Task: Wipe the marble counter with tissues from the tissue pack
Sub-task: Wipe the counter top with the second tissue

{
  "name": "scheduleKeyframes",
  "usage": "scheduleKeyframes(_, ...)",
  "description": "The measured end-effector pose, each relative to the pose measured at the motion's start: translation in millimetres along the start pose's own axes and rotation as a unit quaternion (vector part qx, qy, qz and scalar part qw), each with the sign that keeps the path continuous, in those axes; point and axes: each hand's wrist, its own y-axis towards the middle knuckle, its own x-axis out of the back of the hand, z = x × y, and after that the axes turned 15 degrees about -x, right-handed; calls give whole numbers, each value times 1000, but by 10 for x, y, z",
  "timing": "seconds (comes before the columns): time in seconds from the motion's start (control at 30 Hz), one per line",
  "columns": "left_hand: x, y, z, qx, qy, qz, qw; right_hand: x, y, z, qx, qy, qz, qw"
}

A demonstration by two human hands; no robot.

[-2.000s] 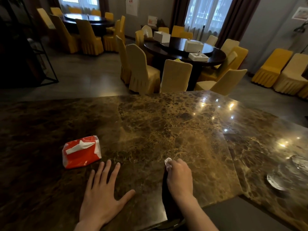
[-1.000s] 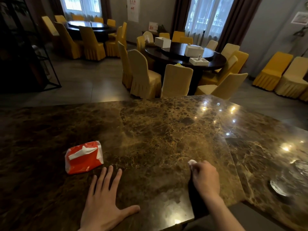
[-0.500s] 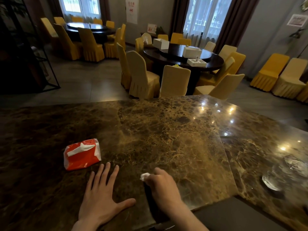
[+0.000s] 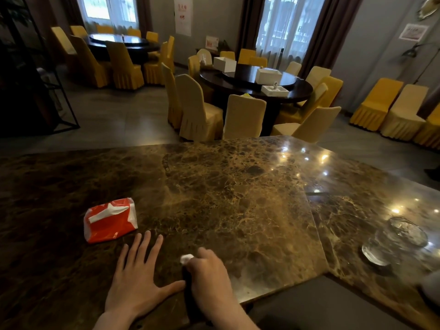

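Observation:
A brown marble counter (image 4: 233, 201) fills the lower half of the head view. A red and white tissue pack (image 4: 110, 219) lies on it at the left, with a white tissue sticking out of its slot. My left hand (image 4: 137, 279) rests flat on the marble just below the pack, fingers spread, holding nothing. My right hand (image 4: 210, 279) presses on the counter right beside the left thumb, closed on a crumpled white tissue (image 4: 187, 258) that pokes out past the knuckles. Most of the tissue is hidden under the hand.
Glass dishes (image 4: 395, 241) sit on the counter at the right, near the front edge. The counter's near edge steps back to the right of my right hand. Beyond the counter stand round dark tables (image 4: 257, 84) ringed with yellow covered chairs (image 4: 242, 116).
My right hand swept the tissue from the right part of the counter leftward, ending next to my left hand. My left hand and the tissue pack stayed put.

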Motion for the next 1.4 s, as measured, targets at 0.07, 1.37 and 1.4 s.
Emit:
scheduleKeyframes(0.07,-1,-3,0,-3,0,-6,1000,99,68,-215,5,-9,-25,1000)
scheduleKeyframes(1.37,37,-15,-20,-5,-20,-24,999,380,811,-721,-120,-15,-114,986)
scheduleKeyframes(1.4,35,-18,-23,-4,-18,-22,1000,391,834,-745,-153,-11,-140,978)
